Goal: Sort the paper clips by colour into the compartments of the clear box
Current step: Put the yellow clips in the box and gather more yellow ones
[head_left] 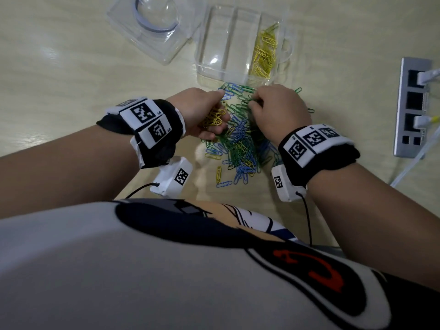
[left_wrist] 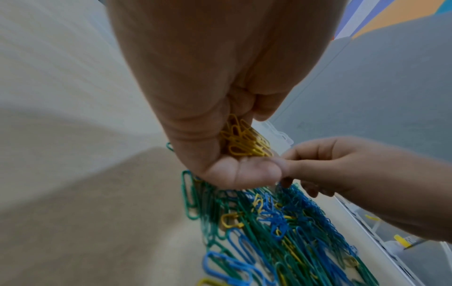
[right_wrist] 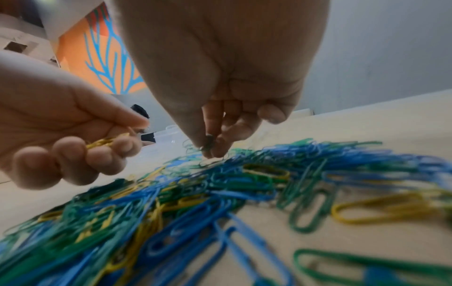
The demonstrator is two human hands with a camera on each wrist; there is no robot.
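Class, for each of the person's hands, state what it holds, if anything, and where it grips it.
Left hand: a bunch of yellow paper clips, cupped between palm and curled fingers. Right hand: fingertips pinch a green clip at the pile; which part cannot be told.

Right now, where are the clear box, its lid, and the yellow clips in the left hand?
Clear box [head_left: 215,75]: head view, near left rim.
Lid [head_left: 133,41]: head view, flat edge beside the dome.
Yellow clips [head_left: 214,116]: head view, middle of the bunch the left hand [head_left: 202,113] holds.
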